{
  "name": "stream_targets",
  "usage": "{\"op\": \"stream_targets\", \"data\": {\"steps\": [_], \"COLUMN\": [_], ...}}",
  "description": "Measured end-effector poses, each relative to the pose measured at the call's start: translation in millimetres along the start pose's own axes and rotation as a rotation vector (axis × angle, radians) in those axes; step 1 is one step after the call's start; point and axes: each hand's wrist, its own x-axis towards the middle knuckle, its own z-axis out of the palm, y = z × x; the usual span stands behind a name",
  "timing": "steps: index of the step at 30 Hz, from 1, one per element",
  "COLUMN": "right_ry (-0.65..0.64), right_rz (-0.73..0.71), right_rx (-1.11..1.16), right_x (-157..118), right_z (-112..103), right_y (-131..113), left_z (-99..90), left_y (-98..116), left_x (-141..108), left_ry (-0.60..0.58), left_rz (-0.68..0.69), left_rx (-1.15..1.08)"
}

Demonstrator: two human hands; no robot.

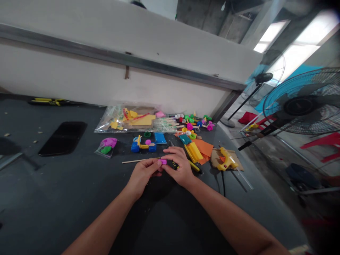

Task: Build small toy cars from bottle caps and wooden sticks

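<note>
Pink plastic, a small cap-like piece (162,162), sits pinched between both sets of fingertips just above the dark grey tabletop (79,198). The left hand (142,174) grips its near end, the right hand (177,166) closes on the far end. A thin wooden stick (139,160) lies loose just behind (unattached, by the look of it). The blue-and-yellow toy car (143,145) stands assembled; the yellow glue gun (226,160) rests untouched, so joining looks undone.
</note>
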Motion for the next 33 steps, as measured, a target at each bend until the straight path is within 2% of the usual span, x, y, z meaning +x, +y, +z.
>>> {"op": "stream_targets", "data": {"steps": [6, 13, 16, 26, 30, 33], "right_ry": [0.022, -0.093, -0.149, -0.179, -0.153, -0.080], "right_rz": [0.028, -0.041, -0.069, -0.059, -0.038, 0.028], "right_rx": [-0.012, -0.102, -0.137, -0.098, -0.062, -0.008], "right_x": [-0.5, -1.4, -2.2, -2.9, -2.9, -1.3], "right_z": [1.6, -4.1, -6.4, -8.1, -8.4, -7.1], "right_y": [1.2, -1.3, -0.7, -0.2, -0.8, -1.0], "left_z": [0.8, 2.9, 2.2, -1.1, 0.1, 2.2], "left_y": [1.1, 1.2, 0.2, -1.6, 1.1, 4.1], "left_x": [-0.4, 0.5, 0.8, 0.7, -0.5, -1.6], "left_ry": [-0.015, 0.051, 0.036, 0.008, 0.016, 0.040], "left_rz": [-0.005, -0.013, -0.004, -0.009, -0.010, -0.015], "left_rx": [0.019, 0.019, 0.037, 0.024, 0.014, 0.034]}}
